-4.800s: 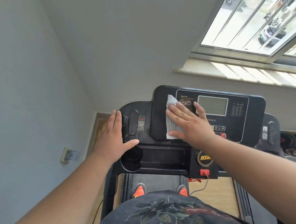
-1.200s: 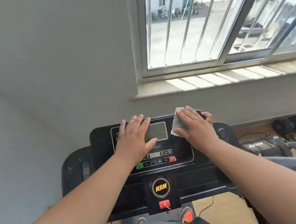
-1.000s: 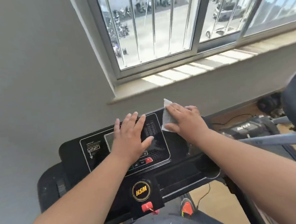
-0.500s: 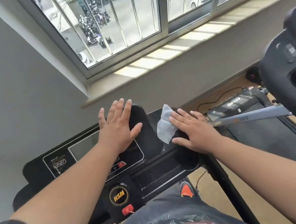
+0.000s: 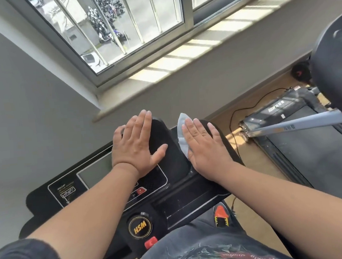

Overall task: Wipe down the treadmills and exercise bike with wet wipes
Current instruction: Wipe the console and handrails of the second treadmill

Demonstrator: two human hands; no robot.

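1. Black plastic treadmill console (image 5: 168, 166), seen from above, tilted in frame: grey rectangular display (image 5: 97, 172) on the left part, white outline round the control panel, a red button (image 5: 140, 190) at the panel's near edge, a round yellow-ringed "HSM" badge (image 5: 140, 227) below it and a red safety key tab (image 5: 150, 243) nearest the body.
2. Console surface is matte black with a few faint pale specks near the right cup recess; too blurred to call it dust or wet.
3. White crumpled wet wipe (image 5: 181, 128) lies on the console's right side wing, at its far left edge. Most of it is under the palm; a pointed corner sticks out past the fingertips and a strip shows by the thumb.
4. Right hand (image 5: 204, 147): flat, fingers straight and together, pressing the wipe onto the wing. Not grasping, just pressing.
5. Left hand (image 5: 137, 146): flat, fingers spread, thumb out to the right, resting on the right end of the central panel. Holds nothing.
6. The hands are near each other, not touching; a black raised edge of the console sits between them.
7. Second black treadmill (image 5: 312, 139) with a grey metal upright (image 5: 299, 125) stands on the wooden floor to the right; black cable (image 5: 245, 109) on the floor beside it.
8. Barred window (image 5: 138, 20) and sunlit sill (image 5: 181, 55) on the far wall.
9. An orange-and-black shoe (image 5: 220, 215) shows under the console.
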